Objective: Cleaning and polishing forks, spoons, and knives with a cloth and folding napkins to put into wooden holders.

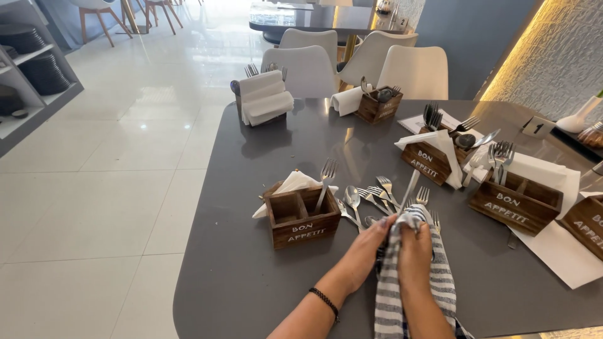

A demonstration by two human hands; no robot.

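Both forearms reach in from the bottom edge, meeting over a striped cloth (411, 276) that drapes down the dark grey worktop (251, 276) towards the viewer. On the left wrist sits a thin dark bracelet (325, 300).

At the cloth's top end, the left hand (370, 242) pinches the fabric, fingers closed on its edge. Beside it, the right hand (414, 251) is wrapped in the cloth with fingers curled shut; a utensil (409, 188) pokes out of the bundle, and it is hard to tell which hand truly grips the handle.

By the look of it, the cloth is soft, light and limp, best bunched in the palm. Being thin polished steel, the utensil is likely stiff, light and slippery, so the handle through the fabric is the safest hold.

Just beyond the hands lie loose forks and spoons (374, 198). Left of these stands a wooden caddy (301, 216) holding one fork and a napkin. More caddies (515, 201) stand further right and back. White chairs (308, 66) line the far edge.
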